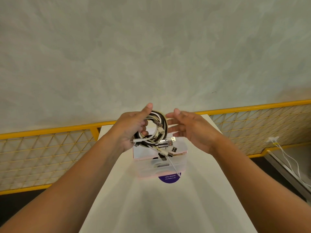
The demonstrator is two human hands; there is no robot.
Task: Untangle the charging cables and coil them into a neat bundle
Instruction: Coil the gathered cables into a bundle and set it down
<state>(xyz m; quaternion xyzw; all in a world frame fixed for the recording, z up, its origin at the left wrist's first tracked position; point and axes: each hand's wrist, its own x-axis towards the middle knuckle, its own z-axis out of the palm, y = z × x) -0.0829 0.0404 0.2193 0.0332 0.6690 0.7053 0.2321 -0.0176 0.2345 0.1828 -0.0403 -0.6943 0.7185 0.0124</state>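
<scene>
As seen from the head view, the left hand [130,132] grips the coil of charging cables [157,126], black and white strands looped together, with the thumb raised over the top of the loop and the fingers curled through it. Right hand [191,130]: fingers straight, holding nothing, just beside the coil's right edge (contact cannot be confirmed; the fingertips are blurred). Several plug ends [165,142] hang loose from the coil's lower side. The coil is held in the air above a translucent plastic box [170,165] standing on a white table [151,207]. A purple sticker [169,179] lies on the table at the box's near edge.
</scene>
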